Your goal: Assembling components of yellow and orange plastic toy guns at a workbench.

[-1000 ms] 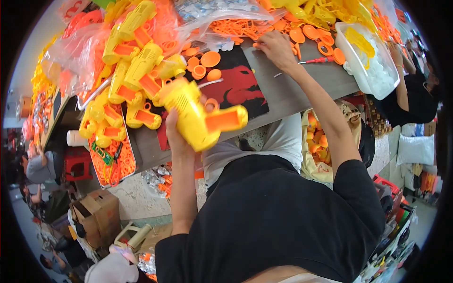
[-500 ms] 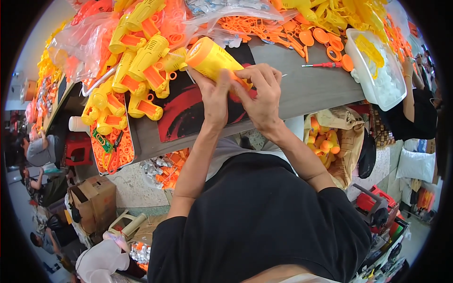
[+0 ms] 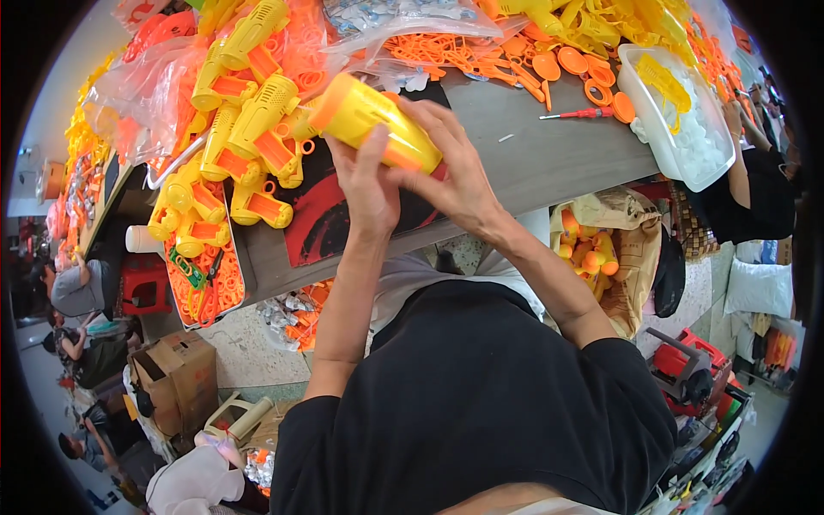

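A tray and heaped yellow shells sit at left, the left hand grasps a yellow cylinder above the mat, the right hand clasps its right end, and a screwdriver and white tub rest on the worktop at right.

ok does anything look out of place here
Perhaps the yellow openwork piece lying on the pale contents of the white bin at right: its colour doesn't match them. The yellow cylinder between the left hand and right hand shows no obvious damage.
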Available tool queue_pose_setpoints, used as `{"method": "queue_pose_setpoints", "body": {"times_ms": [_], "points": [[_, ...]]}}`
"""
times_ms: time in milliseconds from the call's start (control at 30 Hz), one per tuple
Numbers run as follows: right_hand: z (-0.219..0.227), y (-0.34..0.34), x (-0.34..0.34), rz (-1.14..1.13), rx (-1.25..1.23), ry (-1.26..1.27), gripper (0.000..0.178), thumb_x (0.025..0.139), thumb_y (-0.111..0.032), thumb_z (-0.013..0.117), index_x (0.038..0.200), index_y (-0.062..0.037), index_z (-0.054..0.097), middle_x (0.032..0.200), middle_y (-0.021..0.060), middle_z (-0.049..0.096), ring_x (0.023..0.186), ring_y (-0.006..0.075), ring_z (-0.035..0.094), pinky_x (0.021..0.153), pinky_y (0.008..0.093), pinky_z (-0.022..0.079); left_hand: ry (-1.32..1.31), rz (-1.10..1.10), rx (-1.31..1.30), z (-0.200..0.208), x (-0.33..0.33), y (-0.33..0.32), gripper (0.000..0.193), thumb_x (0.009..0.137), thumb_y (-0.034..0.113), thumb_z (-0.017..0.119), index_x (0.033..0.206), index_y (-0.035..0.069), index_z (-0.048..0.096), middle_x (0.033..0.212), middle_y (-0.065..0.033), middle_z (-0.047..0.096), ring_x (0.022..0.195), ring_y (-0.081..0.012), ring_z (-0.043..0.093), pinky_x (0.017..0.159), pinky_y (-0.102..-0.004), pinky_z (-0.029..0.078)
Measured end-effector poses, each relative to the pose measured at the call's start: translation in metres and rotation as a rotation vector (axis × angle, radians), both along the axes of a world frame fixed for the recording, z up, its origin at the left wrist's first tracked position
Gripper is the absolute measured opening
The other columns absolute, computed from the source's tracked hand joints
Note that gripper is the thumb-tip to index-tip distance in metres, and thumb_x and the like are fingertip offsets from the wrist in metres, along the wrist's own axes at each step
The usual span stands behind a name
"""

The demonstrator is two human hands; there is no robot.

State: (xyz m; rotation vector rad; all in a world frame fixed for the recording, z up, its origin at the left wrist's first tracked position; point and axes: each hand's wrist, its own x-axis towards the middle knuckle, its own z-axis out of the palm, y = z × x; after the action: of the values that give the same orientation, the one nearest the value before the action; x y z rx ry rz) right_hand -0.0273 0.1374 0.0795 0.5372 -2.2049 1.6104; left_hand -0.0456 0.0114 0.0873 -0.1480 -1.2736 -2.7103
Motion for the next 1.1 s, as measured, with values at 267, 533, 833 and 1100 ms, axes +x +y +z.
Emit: {"method": "queue_pose_setpoints", "body": {"times_ms": [267, 533, 833, 1100], "points": [[0.02, 0.03, 0.001, -0.112, 0.229, 0.087, 0.081, 0.069, -0.02, 0.087, 0.139, -0.006, 0.048, 0.118, 0.0102, 0.061, 0.113, 0.0285, 0.055, 0.098, 0.0389, 0.043, -0.328, -0.368, 0.008, -0.003, 0.016, -0.033, 0.06, 0.1, 0.051, 0.048, 0.144, 0.01, 0.041, 0.14, -0.0089, 0.052, 0.129, -0.0241, 0.049, 0.11, -0.0441, 0.038], [0.029, 0.049, -0.004, -0.132, 0.41, 0.049, 0.072, 0.075, -0.026, 0.079, 0.137, -0.005, 0.05, 0.121, 0.0161, 0.057, 0.113, 0.0318, 0.053, 0.103, 0.0408, 0.038, -0.052, 0.215, -0.688, -0.023, 0.036, -0.009, 0.101, 0.078, 0.028, 0.083, 0.154, 0.006, 0.021, 0.152, -0.0174, 0.033, 0.141, -0.0321, 0.032, 0.117, -0.0462, 0.025], [-0.038, 0.175, -0.098, -0.575, 0.591, 0.072, 0.027, 0.092, -0.021, 0.064, 0.115, -0.0067, 0.069, 0.105, 0.0123, 0.069, 0.095, 0.0321, 0.064, 0.086, 0.04, 0.052, 0.169, -0.032, -0.859, -0.02, 0.024, -0.043, 0.079, 0.07, 0.005, 0.088, 0.136, 0.005, 0.044, 0.119, -0.0094, 0.06, 0.108, -0.0173, 0.061, 0.096, -0.0324, 0.049], [-0.065, 0.224, -0.136, -0.582, 1.242, -0.055, 0.023, 0.092, -0.032, 0.061, 0.102, -0.0133, 0.071, 0.105, 0.0017, 0.068, 0.106, 0.0249, 0.056, 0.084, 0.045, 0.036, 0.185, -0.074, -0.922, -0.019, 0.024, -0.05, 0.079, 0.071, 0.009, 0.088, 0.137, 0.006, 0.044, 0.12, -0.0117, 0.062, 0.107, -0.0185, 0.063, 0.093, -0.0342, 0.051]]}}
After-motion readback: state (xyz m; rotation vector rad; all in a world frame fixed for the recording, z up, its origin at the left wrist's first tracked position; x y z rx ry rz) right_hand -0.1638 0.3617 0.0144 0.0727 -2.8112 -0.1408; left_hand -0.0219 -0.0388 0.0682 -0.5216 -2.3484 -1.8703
